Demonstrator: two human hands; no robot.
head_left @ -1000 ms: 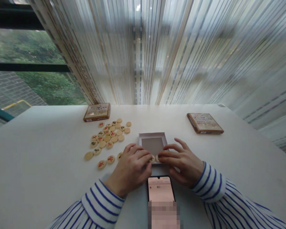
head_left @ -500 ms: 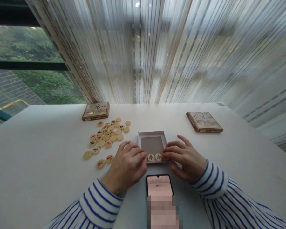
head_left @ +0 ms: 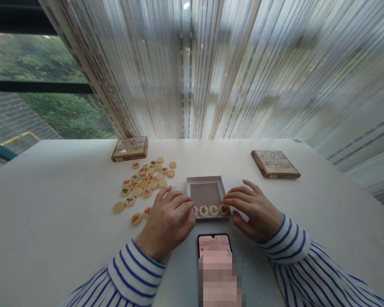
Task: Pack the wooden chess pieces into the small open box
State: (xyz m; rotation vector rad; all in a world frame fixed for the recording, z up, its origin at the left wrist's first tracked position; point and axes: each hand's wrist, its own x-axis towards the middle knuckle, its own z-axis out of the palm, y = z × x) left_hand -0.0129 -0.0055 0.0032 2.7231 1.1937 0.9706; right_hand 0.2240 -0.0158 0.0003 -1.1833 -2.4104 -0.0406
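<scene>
A shallow open box tray (head_left: pixel 204 178) lies before me, with a row of round wooden xiangqi pieces (head_left: pixel 213 210), marked in black, along its near side. The fingers and thumb of my left hand (head_left: pixel 171 219) close around the leftmost piece (head_left: pixel 196 211) of the row, covering part of it. At the tray's right wall, my right hand (head_left: pixel 256 211) has its fingers apart and holds nothing, its fingertips close to the rightmost piece (head_left: pixel 224 209). Left of the tray, many loose xiangqi pieces (head_left: pixel 144 183) lie scattered, some red, some black, some blank side up.
A phone (head_left: pixel 215 243) lies just below the tray between my forearms, its screen partly blurred out. One flat printed box (head_left: pixel 130 148) sits at the back left of the white table (head_left: pixel 67 221), another printed box (head_left: pixel 275 163) at the right. Striped curtains (head_left: pixel 205 72) hang behind.
My right hand has drawn slightly right and off the rightmost piece, which now shows. The left hand has barely moved, and a bit more of the leftmost piece is visible.
</scene>
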